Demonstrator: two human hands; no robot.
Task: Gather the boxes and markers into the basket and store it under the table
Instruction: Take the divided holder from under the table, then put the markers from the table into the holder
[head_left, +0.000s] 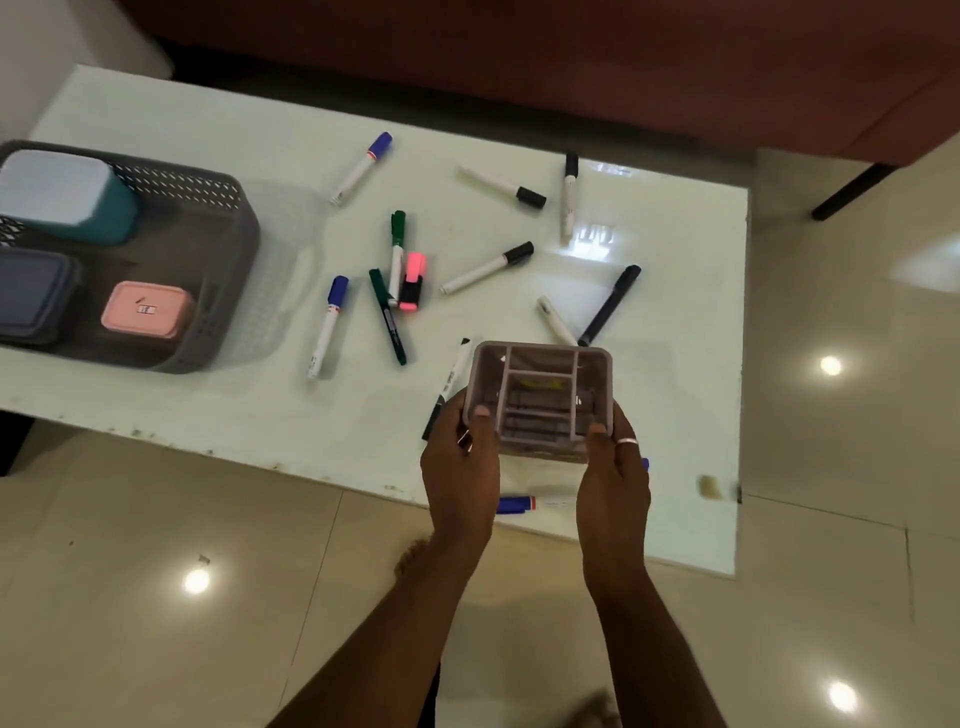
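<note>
I hold a small pinkish-grey divided organiser box (540, 387) above the table's near edge. My left hand (460, 467) grips its left side and my right hand (613, 478) grips its right side, thumbs over the rim. The box's compartments hold nothing. A grey perforated basket (228, 260) stands at the table's left with a teal box (62, 195), a dark grey box (31, 293) and a pink box (148, 309) inside. Several markers lie scattered on the table: blue-capped (330, 325), green (387, 314), black-capped (488, 267) and a pink highlighter (413, 283).
The glass-topped table (156, 400) stands on glossy beige floor tiles. A blue-capped marker (519, 503) lies under my hands near the front edge. A dark red sofa (675, 62) runs behind the table, with a black leg at the right.
</note>
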